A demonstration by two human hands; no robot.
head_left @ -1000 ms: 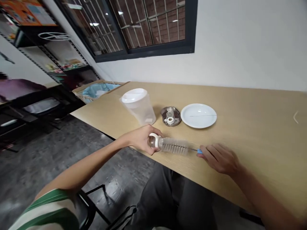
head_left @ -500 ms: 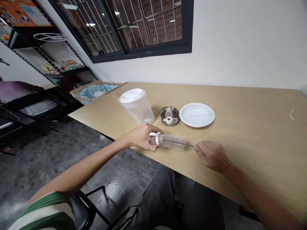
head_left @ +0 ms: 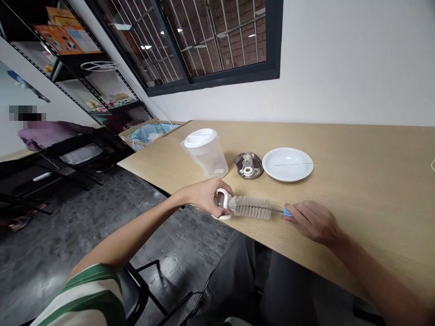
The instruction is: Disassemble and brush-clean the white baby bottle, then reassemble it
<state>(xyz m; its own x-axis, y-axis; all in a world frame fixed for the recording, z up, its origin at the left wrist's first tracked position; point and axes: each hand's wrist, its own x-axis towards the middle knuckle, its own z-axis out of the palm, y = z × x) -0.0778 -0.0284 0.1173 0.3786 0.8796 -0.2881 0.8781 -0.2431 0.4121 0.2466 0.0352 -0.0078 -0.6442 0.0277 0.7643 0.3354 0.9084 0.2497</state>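
Note:
Fingers wrapped around it, my left hand (head_left: pixel 205 195) holds a clear baby bottle with white side handles (head_left: pixel 223 199) on its side, above the table's front edge. In my right hand (head_left: pixel 314 221) is the blue handle of a bottle brush (head_left: pixel 253 207), gripped near its wire stem. Most of the pale bristles show outside the bottle, and the brush tip is at the bottle's mouth; I cannot tell how far in it reaches. Beyond the hands, a small metal dish (head_left: pixel 240 174) holds a clear teat, a white ring and small parts.
A lidded translucent pitcher (head_left: pixel 212 156) stands left of the dish. To its right, a white plate (head_left: pixel 288 174) carries a thin wire-like rod (head_left: pixel 294 164). A lined basket (head_left: pixel 149 131) sits beyond the table's left end, near shelves. A person in purple (head_left: pixel 57 136) is at far left.
My view has swung left, so the table things appear further right. The bottle has turned slightly, showing more of its handles, and more of the brush's blue handle shows from my right hand.

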